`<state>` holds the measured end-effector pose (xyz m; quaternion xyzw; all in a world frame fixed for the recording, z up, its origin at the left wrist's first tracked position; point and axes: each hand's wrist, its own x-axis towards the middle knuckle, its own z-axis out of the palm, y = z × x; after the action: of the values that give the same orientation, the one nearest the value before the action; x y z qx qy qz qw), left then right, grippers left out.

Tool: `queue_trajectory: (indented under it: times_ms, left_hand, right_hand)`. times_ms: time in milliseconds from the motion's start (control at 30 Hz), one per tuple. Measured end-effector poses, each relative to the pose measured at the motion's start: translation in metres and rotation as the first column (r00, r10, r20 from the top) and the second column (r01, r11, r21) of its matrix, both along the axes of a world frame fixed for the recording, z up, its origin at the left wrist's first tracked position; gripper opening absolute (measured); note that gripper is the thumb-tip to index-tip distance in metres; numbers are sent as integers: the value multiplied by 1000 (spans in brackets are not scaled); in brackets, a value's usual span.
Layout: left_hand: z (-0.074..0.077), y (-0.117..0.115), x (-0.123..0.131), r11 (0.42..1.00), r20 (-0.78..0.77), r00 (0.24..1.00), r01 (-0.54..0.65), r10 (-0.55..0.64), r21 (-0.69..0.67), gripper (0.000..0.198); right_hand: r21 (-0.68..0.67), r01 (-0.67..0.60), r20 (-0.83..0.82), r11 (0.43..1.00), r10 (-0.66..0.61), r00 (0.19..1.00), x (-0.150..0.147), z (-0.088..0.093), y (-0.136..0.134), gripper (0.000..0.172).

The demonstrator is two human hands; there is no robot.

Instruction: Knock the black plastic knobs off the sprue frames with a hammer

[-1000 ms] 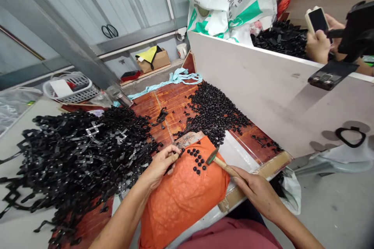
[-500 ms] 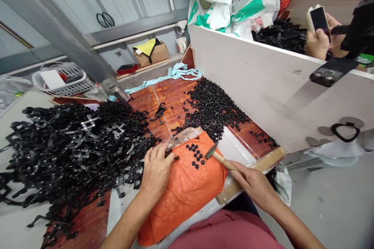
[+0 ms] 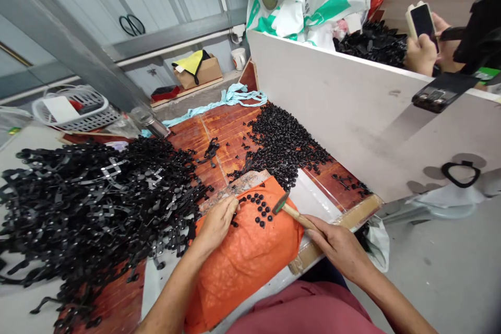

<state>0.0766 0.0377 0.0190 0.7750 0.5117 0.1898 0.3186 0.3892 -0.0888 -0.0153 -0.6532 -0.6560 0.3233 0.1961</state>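
Observation:
My right hand (image 3: 338,245) is wrapped round the wooden handle of a small hammer (image 3: 291,211), its metal head hanging just over an orange cloth (image 3: 242,266). Several small round black caps (image 3: 261,209) lie grouped on that cloth, left of the hammer head. At the cloth's upper left edge my left hand (image 3: 215,224) is closed, fingertips together. Small black pieces peek out beside its fingers, but what it grips is mostly hidden.
Black hinged linkages (image 3: 97,203) are heaped at the left. Small black rivet-like parts (image 3: 282,138) form a pile beyond the cloth. A white partition (image 3: 344,99) borders the right side; behind it, another person's hands (image 3: 425,52) hold a phone. A basket (image 3: 78,109) stands far left.
My left hand has turned and drawn its fingers together at the cloth's upper left edge. My right hand keeps the hammer in nearly the same place. The view has shifted slightly.

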Motion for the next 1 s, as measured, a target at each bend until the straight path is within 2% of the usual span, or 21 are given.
queue_trajectory:
  times_ms: [67,200,467,667,833,1000]
  left_hand:
    - [0,4,1,1000,12,1000,-24,24,-20,39]
    - [-4,9,8,996,-110,991,-70,76,56,39]
    - [-12,11,17,988,-309,950,-8,55,151,41]
    - [-18,11,15,974,-411,907,5,91,226,40]
    - [-12,13,16,989,-404,915,35,26,143,36]
    - [2,18,18,997,-379,924,73,-53,40,33]
  right_hand:
    - [-1,-1,11,1000,1,1000,0,0,0,44]
    - [-7,-6,27,1000,7,1000,0,-2,0,45]
    - [-17,1,42,1000,-1,999,-1,-1,-1,45]
    - [-18,0,40,1000,1,999,0,-1,-2,45]
    - [13,-17,45,1000,17,999,-1,7,7,46]
    - [162,-89,165,983,62,984,-16,35,37,46]
